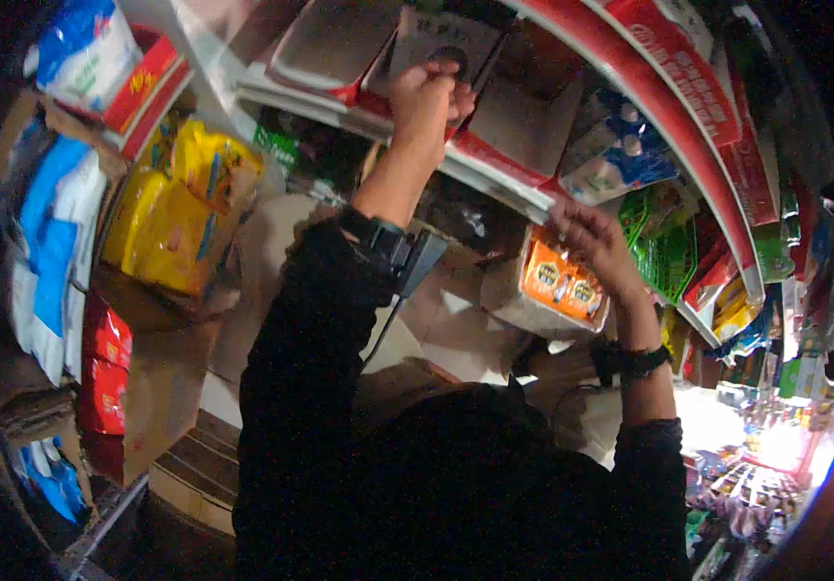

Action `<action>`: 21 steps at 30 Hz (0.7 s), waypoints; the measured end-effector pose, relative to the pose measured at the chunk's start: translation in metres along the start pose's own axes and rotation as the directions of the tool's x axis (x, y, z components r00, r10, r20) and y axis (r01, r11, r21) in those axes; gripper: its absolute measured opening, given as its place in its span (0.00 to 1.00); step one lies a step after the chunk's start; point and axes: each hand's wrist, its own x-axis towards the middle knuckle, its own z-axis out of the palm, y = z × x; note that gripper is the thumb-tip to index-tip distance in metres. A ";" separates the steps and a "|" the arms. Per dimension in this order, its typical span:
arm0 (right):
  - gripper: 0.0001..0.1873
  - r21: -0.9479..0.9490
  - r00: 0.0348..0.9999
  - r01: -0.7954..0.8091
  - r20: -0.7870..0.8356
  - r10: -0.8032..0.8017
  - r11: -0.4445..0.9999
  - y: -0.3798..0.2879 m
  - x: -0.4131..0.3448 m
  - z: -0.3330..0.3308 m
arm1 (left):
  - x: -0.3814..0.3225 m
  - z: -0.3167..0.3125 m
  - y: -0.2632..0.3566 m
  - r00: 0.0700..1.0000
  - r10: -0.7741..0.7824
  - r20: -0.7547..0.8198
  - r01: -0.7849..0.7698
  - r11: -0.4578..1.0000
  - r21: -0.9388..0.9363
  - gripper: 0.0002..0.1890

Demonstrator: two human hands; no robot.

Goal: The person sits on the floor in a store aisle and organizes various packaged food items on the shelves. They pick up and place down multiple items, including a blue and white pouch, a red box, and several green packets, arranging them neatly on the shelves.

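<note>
My left hand [431, 94] reaches over the red and white front edge of a shelf [504, 171], its fingers partly curled beside a grey-white carton [438, 43]. Whether it grips anything is unclear. Lower and to the right, my right hand [587, 236] is at the same shelf edge, somewhat blurred, and its grip cannot be made out. Below it is a cardboard box [540, 316] with orange packets [562, 279] inside. Dark bands with devices circle both wrists.
Yellow packages [170, 225] fill a carton at the left, near blue and white packs [57, 247] and red packs [106, 370]. A green plastic basket [667, 247] is at the right, below a curved red shelf edge [649, 80]. Flattened-looking cartons [195, 472] lie at lower left.
</note>
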 end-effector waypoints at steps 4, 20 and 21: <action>0.18 0.126 0.992 0.064 -0.120 -0.049 0.990 -0.018 0.043 0.015 | 0.000 -0.010 0.016 1.000 0.020 0.021 -0.019 0.999 -0.050 0.08; 0.18 -0.457 0.738 0.151 -0.538 -0.408 0.877 0.040 0.232 -0.070 | -0.002 0.011 0.012 0.987 -0.148 0.053 0.145 0.988 0.059 0.10; 0.18 -0.470 0.733 0.137 -0.544 -0.408 0.872 0.041 0.237 -0.070 | -0.001 0.012 0.010 0.984 -0.161 0.074 0.156 0.985 0.069 0.11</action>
